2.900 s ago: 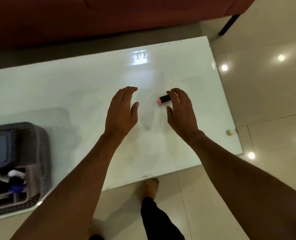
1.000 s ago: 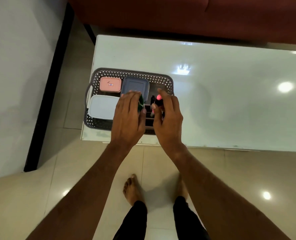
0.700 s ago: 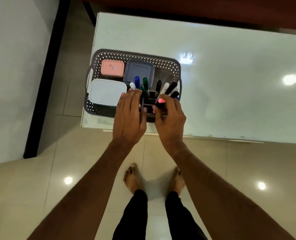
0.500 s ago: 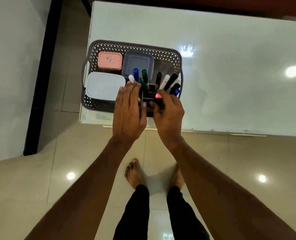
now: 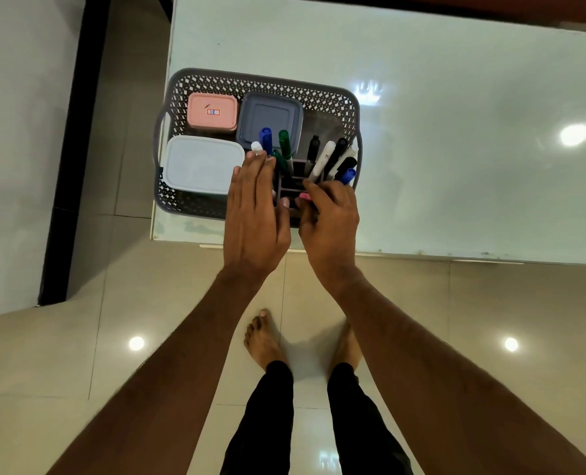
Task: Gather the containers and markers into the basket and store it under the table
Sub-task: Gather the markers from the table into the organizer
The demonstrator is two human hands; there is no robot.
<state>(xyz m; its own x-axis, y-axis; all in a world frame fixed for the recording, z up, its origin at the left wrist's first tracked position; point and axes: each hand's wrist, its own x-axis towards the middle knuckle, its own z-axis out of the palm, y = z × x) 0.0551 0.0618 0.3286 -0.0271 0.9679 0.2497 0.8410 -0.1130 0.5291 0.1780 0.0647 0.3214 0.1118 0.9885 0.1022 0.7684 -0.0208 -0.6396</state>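
Over the basket [image 5: 348, 108] at the table [image 5: 456, 166] corner, the right hand [image 5: 331, 217] pinches a pink-tipped marker [image 5: 304, 197], apparently slotting it into the divided holder [image 5: 296, 185] beside other markers [image 5: 325, 159], the left hand [image 5: 255, 214] hovering flat; pink [image 5: 212, 112], grey [image 5: 271, 114] and white containers [image 5: 202, 164] sit inside, so lifting it comes next.

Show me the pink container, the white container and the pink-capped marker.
pink container [image 5: 212, 112], head view, middle of its lid.
white container [image 5: 200, 165], head view, middle of its lid.
pink-capped marker [image 5: 304, 196], head view, its cap, above the right hand's fingers.
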